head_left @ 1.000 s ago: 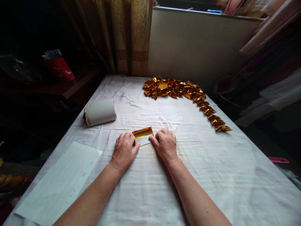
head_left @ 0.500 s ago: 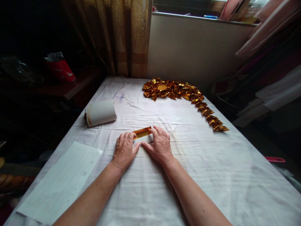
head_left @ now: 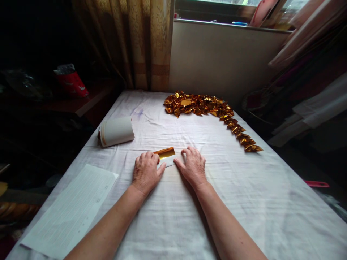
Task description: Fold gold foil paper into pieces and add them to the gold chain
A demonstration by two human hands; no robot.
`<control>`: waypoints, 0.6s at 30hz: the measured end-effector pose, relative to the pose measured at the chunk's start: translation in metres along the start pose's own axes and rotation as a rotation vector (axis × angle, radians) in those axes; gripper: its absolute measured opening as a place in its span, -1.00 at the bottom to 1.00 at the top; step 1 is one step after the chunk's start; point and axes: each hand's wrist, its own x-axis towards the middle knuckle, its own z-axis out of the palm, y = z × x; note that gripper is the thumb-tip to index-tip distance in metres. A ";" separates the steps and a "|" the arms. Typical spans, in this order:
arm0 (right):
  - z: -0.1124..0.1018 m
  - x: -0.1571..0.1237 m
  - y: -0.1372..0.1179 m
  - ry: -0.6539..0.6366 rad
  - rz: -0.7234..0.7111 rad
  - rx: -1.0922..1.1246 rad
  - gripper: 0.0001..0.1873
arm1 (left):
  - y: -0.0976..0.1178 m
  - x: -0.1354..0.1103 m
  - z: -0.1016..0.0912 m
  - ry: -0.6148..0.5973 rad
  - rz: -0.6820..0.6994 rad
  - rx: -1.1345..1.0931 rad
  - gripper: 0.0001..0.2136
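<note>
A small folded piece of gold foil paper [head_left: 166,153] lies on the cloth in front of me, its gold strip at the far side and a white flap at the near side. My left hand [head_left: 146,166] covers its left end, fingers curled over the top and thumb on the near edge. Just past the right end rests my right hand [head_left: 192,164], its thumb apart from the bent fingers and nothing visible in it. The thumb tip comes close to the paper's edge; whether it touches, I cannot tell.
A garland of folded gold foil pieces [head_left: 200,104] curves along the table's far edge and down its right side. On the left are a roll of white-backed paper [head_left: 117,131] and a lined sheet [head_left: 73,206]. A white cloth [head_left: 168,224] covers the table; a curtain [head_left: 138,47] hangs behind.
My right hand has let go of the paper's right end and moved a little to the right, uncovering that end. My left hand stays on the paper, shifted slightly right.
</note>
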 end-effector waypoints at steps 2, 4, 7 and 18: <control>-0.001 0.000 -0.002 -0.018 0.011 -0.007 -0.66 | 0.010 0.005 -0.001 -0.042 -0.031 0.038 -0.75; -0.002 0.000 -0.002 -0.041 0.022 -0.009 -0.65 | 0.017 0.008 0.000 -0.058 -0.053 0.045 -0.74; -0.003 0.001 -0.002 -0.055 0.028 0.004 -0.64 | 0.016 0.007 0.001 -0.051 -0.075 0.022 -0.77; 0.003 -0.001 0.004 0.001 -0.031 0.056 -0.64 | -0.025 -0.013 -0.005 0.021 -0.069 -0.043 -0.80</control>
